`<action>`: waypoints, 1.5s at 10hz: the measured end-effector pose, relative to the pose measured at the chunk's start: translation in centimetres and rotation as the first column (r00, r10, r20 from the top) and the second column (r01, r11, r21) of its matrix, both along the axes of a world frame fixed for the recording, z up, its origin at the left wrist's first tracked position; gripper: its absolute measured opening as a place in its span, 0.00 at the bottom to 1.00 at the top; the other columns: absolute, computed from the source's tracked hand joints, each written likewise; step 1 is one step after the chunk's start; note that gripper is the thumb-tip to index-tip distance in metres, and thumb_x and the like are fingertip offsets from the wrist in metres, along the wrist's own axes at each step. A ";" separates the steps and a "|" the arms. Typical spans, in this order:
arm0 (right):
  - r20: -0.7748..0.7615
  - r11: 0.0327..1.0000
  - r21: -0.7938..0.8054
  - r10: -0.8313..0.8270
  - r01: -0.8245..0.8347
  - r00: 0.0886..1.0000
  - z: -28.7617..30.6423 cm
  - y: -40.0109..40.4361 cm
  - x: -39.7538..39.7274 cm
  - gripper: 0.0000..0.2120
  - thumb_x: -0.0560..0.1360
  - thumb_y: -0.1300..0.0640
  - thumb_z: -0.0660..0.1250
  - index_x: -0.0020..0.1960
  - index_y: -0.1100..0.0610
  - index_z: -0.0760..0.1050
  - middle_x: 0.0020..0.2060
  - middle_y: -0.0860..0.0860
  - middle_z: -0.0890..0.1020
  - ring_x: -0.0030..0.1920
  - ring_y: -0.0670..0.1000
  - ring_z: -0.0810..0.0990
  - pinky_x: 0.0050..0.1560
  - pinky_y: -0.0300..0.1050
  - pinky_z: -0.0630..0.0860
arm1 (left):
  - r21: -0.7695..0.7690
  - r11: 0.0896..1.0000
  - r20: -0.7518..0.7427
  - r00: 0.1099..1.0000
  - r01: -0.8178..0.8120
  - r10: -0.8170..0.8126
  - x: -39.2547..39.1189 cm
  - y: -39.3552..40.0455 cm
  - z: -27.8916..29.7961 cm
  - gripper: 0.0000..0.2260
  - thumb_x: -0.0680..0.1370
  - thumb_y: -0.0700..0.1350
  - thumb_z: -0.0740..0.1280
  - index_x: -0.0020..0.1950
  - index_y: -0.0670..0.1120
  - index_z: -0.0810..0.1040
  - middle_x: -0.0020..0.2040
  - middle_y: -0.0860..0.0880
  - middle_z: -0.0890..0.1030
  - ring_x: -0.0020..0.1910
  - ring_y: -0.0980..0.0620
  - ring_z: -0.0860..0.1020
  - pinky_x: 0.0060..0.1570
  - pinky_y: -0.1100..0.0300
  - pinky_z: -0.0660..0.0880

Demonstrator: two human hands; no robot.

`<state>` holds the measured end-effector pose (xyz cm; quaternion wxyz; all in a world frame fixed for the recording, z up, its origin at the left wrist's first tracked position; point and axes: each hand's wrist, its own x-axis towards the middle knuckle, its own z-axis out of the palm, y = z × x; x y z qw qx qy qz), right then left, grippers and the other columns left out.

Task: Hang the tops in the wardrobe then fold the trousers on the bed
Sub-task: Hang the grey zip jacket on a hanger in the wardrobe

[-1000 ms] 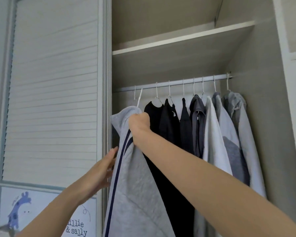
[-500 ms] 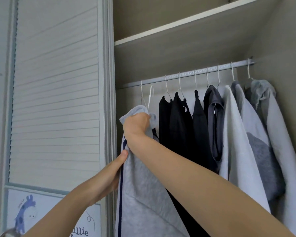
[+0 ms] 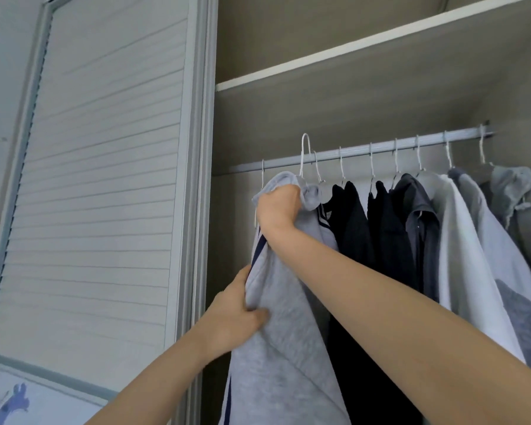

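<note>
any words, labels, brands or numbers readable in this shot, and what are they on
None can be read.
The poster at the lower left, below the slatted door, shows only part of a blue animal drawing; no lettering on it is in view.
The grey top held by both hands bears dark stripes but no print or label.
The hung clothes on the rail show no legible tags.

Along the rail (image 3: 380,150), hangers (image 3: 396,161) and hung tops (image 3: 390,228) crowd everything rightward to the wardrobe wall (image 3: 515,96), leaving bare rail only at its left end beside the louvred door (image 3: 105,185), under the shelf (image 3: 365,87).
</note>
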<state>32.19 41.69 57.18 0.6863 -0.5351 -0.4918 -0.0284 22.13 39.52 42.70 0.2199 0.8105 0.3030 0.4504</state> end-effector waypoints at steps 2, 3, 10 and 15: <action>-0.016 0.994 0.077 0.081 -0.080 0.997 1.8 2.4 1.5 0.14 0.75 0.68 0.63 0.60 0.69 0.70 0.51 0.59 0.80 0.51 0.55 0.80 0.34 0.35 0.65 | 0.195 0.966 0.100 0.983 -0.169 0.152 2.2 3.9 1.0 0.21 0.76 0.36 0.65 0.66 0.54 0.69 0.49 0.58 0.80 0.43 0.61 0.80 0.37 0.70 0.76; 0.024 0.996 0.061 0.068 -0.069 0.997 3.1 4.2 3.1 0.05 0.75 0.68 0.63 0.51 0.68 0.73 0.48 0.60 0.79 0.54 0.57 0.80 0.30 0.36 0.63 | 0.220 0.962 0.161 0.979 -0.160 0.126 3.7 6.2 2.0 0.25 0.78 0.37 0.64 0.72 0.55 0.65 0.52 0.59 0.78 0.45 0.60 0.79 0.38 0.73 0.75; 0.370 0.984 -0.072 -0.123 0.161 0.921 0.1 12.7 4.8 0.23 0.75 0.60 0.65 0.65 0.65 0.60 0.64 0.63 0.70 0.63 0.63 0.70 0.56 0.52 0.72 | 0.047 0.988 0.095 0.985 -0.148 0.143 5.6 13.9 -1.9 0.34 0.74 0.43 0.69 0.74 0.60 0.56 0.58 0.56 0.78 0.54 0.56 0.79 0.52 0.65 0.75; 0.859 0.911 -0.018 -0.197 0.412 0.472 -12.0 9.9 2.4 0.36 0.77 0.49 0.62 0.77 0.57 0.47 0.74 0.60 0.53 0.67 0.66 0.63 0.54 0.56 0.75 | -0.183 0.914 0.053 0.925 -0.361 0.376 2.3 10.1 -11.8 0.09 0.83 0.45 0.54 0.56 0.60 0.67 0.43 0.52 0.80 0.39 0.58 0.78 0.36 0.65 0.71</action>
